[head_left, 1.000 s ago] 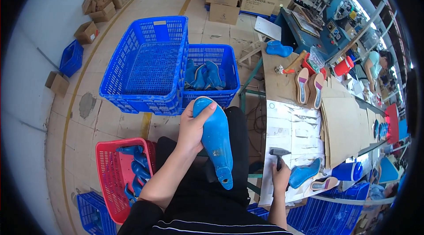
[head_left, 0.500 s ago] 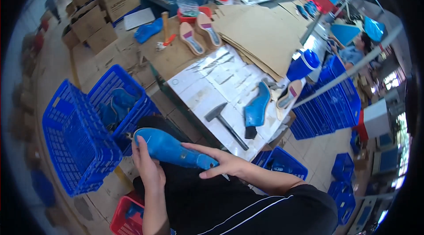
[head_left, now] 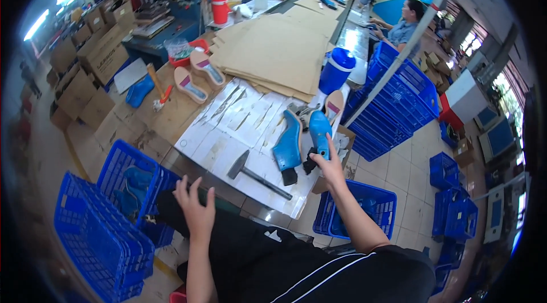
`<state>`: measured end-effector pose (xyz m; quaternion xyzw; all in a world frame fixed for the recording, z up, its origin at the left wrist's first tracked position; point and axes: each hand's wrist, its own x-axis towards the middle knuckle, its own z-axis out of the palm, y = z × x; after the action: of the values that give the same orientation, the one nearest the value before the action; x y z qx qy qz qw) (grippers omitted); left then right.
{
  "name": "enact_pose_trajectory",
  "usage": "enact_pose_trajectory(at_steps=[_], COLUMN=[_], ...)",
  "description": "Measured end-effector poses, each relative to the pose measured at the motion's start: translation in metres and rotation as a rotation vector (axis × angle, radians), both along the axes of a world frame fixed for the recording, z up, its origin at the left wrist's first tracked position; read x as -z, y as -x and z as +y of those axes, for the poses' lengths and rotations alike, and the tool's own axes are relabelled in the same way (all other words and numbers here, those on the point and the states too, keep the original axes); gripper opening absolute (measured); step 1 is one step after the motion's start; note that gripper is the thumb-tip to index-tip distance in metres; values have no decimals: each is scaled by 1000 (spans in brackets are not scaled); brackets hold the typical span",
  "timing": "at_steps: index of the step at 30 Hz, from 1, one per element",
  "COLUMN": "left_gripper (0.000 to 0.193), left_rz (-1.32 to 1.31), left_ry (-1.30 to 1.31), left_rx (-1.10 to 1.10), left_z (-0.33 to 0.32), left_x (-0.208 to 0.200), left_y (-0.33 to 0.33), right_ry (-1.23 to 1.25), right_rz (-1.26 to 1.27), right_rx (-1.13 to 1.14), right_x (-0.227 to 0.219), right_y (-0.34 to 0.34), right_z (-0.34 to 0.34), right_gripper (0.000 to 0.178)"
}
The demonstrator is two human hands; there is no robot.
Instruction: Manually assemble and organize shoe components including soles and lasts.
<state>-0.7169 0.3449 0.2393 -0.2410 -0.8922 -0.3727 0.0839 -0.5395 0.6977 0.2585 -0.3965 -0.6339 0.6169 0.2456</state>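
Note:
My right hand (head_left: 327, 163) grips the narrow heel end of a blue shoe last (head_left: 320, 126) at the right side of the work table (head_left: 196, 137). I cannot tell whether the last touches the tabletop. Left of it lies another blue shoe last (head_left: 288, 142) with a black piece at its lower end. A second black piece (head_left: 310, 161) is beside my right fingers. Behind the held last is a tan insole (head_left: 334, 103). A hammer (head_left: 259, 176) rests near the front edge. My left hand (head_left: 195, 206) is raised over my lap, fingers spread, holding nothing.
Blue crates (head_left: 102, 234) stand at the left, one holding blue lasts (head_left: 134, 189). Another blue crate (head_left: 387, 203) sits below the table's right end. Cardboard sheets (head_left: 273, 46), a blue jug (head_left: 337, 69) and two insoles (head_left: 191, 85) occupy the table. A co-worker (head_left: 401, 26) sits beyond stacked crates.
My right hand has carried the shoe last from my lap to the table's right side. The left hand has let go of it and opened. The view has shifted.

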Motion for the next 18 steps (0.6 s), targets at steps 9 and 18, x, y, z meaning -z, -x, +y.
enact_pose_trajectory(at_steps=[9, 18], left_gripper=[48, 39], left_rz=[343, -8], left_ry=[412, -242], left_rx=[-588, -341], left_z=[-87, -152], left_x=[-22, 41], left_y=[38, 36], right_ry=[-470, -1012], right_rz=[-298, -619], right_rx=[153, -163], right_x=[94, 42], right_y=[-6, 15], right_z=[-27, -39], right_gripper=[85, 72])
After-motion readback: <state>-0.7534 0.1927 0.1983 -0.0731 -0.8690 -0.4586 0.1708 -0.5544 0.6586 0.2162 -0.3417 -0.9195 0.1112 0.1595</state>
